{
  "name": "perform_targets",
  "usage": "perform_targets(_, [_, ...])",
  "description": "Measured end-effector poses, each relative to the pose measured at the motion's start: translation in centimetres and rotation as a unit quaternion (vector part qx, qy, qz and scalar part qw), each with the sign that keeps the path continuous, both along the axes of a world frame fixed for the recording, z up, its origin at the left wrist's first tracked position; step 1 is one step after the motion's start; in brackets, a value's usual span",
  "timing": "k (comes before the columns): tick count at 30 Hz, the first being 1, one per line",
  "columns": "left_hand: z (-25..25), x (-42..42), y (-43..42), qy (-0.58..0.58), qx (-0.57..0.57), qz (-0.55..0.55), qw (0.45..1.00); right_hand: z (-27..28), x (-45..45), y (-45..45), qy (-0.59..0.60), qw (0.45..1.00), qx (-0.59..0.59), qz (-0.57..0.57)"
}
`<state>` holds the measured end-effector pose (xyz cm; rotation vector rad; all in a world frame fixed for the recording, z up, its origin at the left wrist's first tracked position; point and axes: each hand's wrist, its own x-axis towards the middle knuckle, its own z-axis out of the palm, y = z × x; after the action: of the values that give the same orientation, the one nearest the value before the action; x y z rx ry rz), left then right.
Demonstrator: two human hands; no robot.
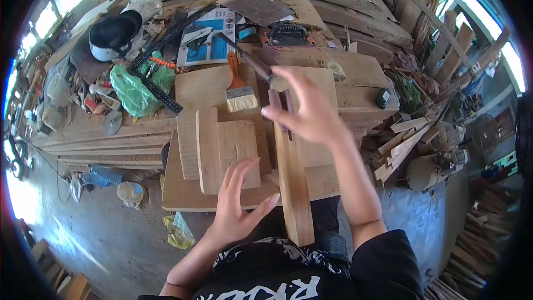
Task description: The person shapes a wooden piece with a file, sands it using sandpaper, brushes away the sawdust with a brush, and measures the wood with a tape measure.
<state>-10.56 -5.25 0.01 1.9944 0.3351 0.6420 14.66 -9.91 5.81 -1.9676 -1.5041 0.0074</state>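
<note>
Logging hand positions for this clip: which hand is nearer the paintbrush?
Right. The right hand is just right of the paintbrush; the left hand is farther off, nearer the person's body.

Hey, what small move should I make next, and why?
Perhaps close your left hand around the long wooden bar to steady it: that hand is open beside it, and the bar's near end reaches past the edge of the wooden board.
</note>
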Motion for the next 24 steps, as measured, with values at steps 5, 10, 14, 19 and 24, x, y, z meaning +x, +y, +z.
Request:
perform_targets(5, [0.7, 1.3, 0.6, 0.001, 0.025, 0.022, 0.999, -5.4, -2.2, -1.1, 0.001, 0.997, 0.011, -0.074])
perform_targets(10, [-2.1, 2.9, -1.7, 0.006, 0.075, -0.006, 0.997, -6.6, -3.0, -1.8, -0.03, 0.992, 0.03, -0.122])
perform_targets(14, [-4.4, 3.4, -3.9, 0.024, 0.014, -0.051, 0.998, -7.1, -3.4, -1.5, -0.081, 0.985, 0.053, -0.144])
perform_targets(19, [-4.2, 3.5, -4.4, 0.005, 0.046, -0.076, 0.996, -6.2, -3.4, -1.0, -0.054, 0.983, 0.055, -0.165])
perform_targets(24, [-4.8, 3.9, -5.2, 0.006, -0.048, -0.11, 0.993, -4.2, -2.2, 0.5, -0.056, 0.971, -0.024, -0.229])
